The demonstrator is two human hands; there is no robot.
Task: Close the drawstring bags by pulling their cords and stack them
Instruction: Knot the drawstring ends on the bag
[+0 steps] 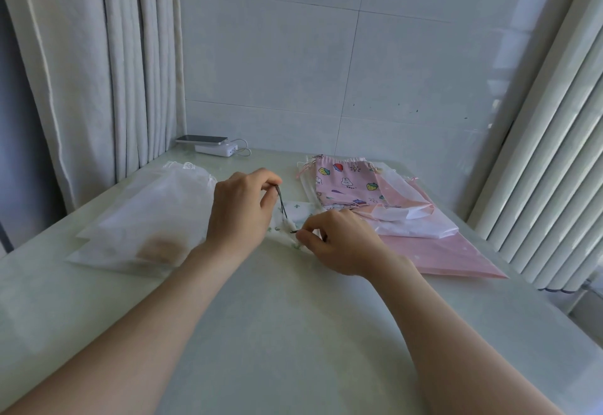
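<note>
On table (293, 316), white bag (295, 218) lies between left hand (241, 209) and right hand (339, 241), both pinching its cord (282, 202)

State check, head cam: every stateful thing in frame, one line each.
left hand: pinches dark cord, raised
right hand: pinches the cord's other end, low
dark cord: drawn out of the bag mouth on both sides
white printed bag: lying flat, mouth bunched between the hands
translucent bags: stacked flat at left
pink cartoon bag: lying flat at right, top looks gathered
phone: resting on power bank
</note>
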